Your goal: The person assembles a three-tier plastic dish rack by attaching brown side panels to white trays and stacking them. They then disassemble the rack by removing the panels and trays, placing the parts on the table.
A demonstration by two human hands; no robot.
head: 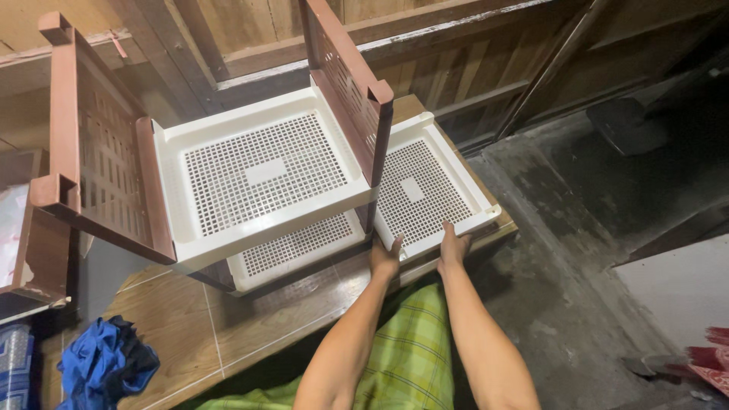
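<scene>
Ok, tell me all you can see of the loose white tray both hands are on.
The white tray looks plastic: rectangular, with a raised rim, a perforated grid floor and a small solid patch at its middle. It lies tilted on the wooden table's right end, beside the brown-and-white rack. The left hand and right hand grip its near edge.

Dim, warm light from above-left; right side falls into dark shadow. White trays (262, 171) bright, slightly glary. Mostly sharp, wide-angle stretch at edges.

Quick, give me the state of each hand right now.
Left hand: gripping the near edge of the loose white perforated tray.
Right hand: gripping the same tray's near edge.
</scene>
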